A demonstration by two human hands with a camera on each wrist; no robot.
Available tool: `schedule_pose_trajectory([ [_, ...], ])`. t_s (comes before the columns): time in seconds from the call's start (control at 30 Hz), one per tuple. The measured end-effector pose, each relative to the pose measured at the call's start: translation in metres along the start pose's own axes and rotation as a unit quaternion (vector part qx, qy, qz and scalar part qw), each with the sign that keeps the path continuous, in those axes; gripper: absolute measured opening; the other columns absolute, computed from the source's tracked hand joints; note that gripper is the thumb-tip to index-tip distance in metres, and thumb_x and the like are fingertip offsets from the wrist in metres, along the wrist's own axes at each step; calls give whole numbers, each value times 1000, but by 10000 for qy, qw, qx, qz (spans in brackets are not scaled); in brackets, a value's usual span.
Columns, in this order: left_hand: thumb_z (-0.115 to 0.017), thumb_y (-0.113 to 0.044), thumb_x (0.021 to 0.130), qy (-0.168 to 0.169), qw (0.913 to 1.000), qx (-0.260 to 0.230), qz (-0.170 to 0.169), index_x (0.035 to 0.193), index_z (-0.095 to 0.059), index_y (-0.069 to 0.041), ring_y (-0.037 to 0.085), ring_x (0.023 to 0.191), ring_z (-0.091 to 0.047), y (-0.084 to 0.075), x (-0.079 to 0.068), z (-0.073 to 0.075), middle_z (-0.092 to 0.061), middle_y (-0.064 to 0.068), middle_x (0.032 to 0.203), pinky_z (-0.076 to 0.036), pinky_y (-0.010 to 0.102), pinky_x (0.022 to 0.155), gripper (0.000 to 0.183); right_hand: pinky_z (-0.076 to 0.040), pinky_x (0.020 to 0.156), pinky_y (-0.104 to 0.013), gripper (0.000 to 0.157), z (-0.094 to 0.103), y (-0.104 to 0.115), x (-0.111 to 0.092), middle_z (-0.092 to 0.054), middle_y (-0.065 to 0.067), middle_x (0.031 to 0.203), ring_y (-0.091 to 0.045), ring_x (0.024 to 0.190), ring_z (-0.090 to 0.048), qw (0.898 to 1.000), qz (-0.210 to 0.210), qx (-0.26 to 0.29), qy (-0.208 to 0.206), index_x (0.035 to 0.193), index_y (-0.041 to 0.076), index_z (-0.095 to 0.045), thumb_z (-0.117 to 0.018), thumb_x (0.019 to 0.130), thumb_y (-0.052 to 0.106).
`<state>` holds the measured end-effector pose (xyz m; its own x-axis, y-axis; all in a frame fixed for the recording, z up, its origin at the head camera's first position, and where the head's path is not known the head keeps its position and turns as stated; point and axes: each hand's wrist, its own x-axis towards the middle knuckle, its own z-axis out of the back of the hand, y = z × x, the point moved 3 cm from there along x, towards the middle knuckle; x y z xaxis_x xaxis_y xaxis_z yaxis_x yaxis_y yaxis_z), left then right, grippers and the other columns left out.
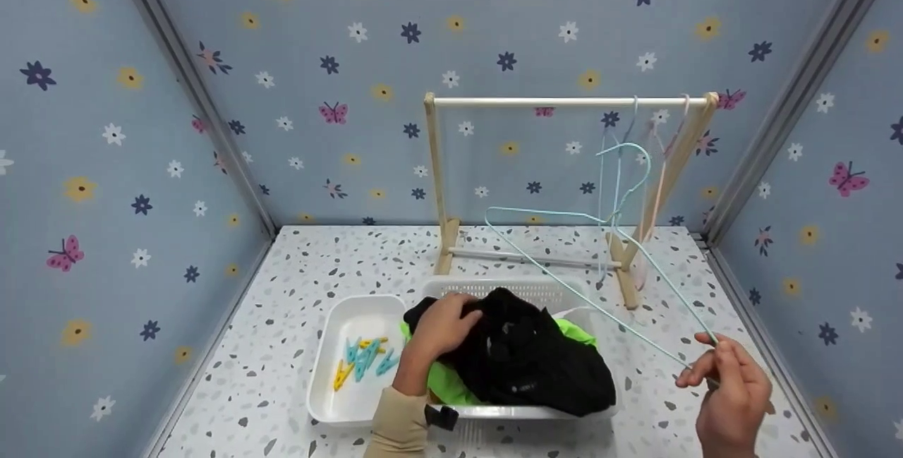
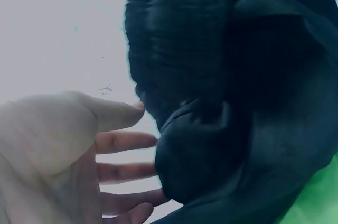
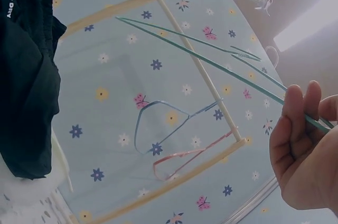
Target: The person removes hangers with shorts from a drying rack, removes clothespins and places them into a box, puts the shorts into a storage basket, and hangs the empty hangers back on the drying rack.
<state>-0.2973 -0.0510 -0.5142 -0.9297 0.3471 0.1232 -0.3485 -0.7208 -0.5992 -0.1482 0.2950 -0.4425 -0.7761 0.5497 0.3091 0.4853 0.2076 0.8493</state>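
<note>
My left hand [image 1: 443, 327] reaches over the left part of a bunched black garment [image 1: 543, 366] in a white basket [image 1: 522, 412]. In the left wrist view, the fingers [image 2: 127, 171] extend to the edge of the garment, near its gathered elastic band [image 2: 179, 34], and the thumb stands apart from them. At the right, my right hand [image 1: 734, 391] pinches one lower corner of a mint-green wire clothes hanger [image 1: 575, 293]. The hanger is raised and tilted, its hook pointing up, and it overlaps the drying rack in the head view. Bright green cloth [image 1: 451, 384] shows beneath the black garment.
Behind the basket stands a wooden rack with a white rail [image 1: 529, 101]. A blue hanger [image 3: 140, 123] and a pink hanger [image 3: 179, 155] hang at its right end. Left of the basket, a white tray [image 1: 321, 380] holds several yellow and blue clothespins [image 1: 367, 359]. Flowered panels surround the table.
</note>
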Motion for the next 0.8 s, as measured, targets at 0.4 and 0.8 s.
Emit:
schedule_pose_trajectory([
  [0.4,-57,-24,98,-1042,9882,-970,563,107,-71,-7,21,84,-62,7,38,70,-68,3,97,-49,40,76,23,-51,57,-28,31,-10,2,-8,-52,-13,55,-22,52,-59,9955,90,-74,939,98,-12,-60,-40,105,10],
  [0.8,-47,-24,104,-2038,9334,-2812,902,131,-55,-5,24,112,-53,27,119,135,-55,13,125,-45,38,90,35,-46,85,-30,30,-23,7,-16,-64,-19,82,-25,85,-65,9462,673,551,3116,116,-20,-47,-22,101,-11],
])
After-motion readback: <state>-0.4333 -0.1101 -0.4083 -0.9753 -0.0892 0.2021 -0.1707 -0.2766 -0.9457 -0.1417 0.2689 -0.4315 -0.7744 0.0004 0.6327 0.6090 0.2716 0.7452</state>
